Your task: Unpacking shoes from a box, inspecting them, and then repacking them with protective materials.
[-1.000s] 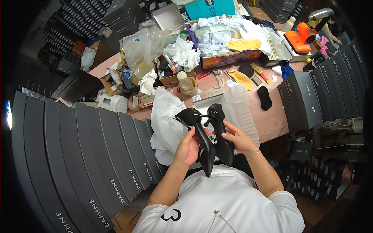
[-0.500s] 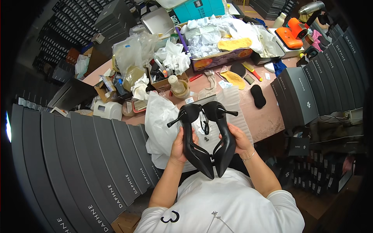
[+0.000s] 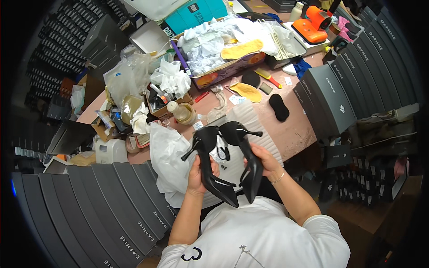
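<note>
A pair of black pointed high-heeled shoes is held over my lap, toes toward me and heels pointing outward. My left hand (image 3: pixel 195 177) is closed around the side of the left shoe (image 3: pixel 207 156). Around the outer side of the right shoe (image 3: pixel 253 174), my right hand (image 3: pixel 268 163) is closed as well. The heel ends of the shoes are close together, and a thin black strap hangs between them. Beneath them lie white tissue paper (image 3: pixel 167 149) and a ribbed white sheet (image 3: pixel 255 120).
Grey shoeboxes stand in rows at my left (image 3: pixel 96 210) and right (image 3: pixel 328 96). Behind the shoes are a bottle (image 3: pixel 181 111), a black oval pad (image 3: pixel 279 107), a yellow insole (image 3: pixel 246 92) and a red-and-yellow brush (image 3: pixel 269 78). A purple box (image 3: pixel 232 71) holds crumpled paper.
The view has shifted, so the table things appear further left. Both shoes remain in my hands; their toes have spread slightly apart, and the right shoe is turned more upright.
</note>
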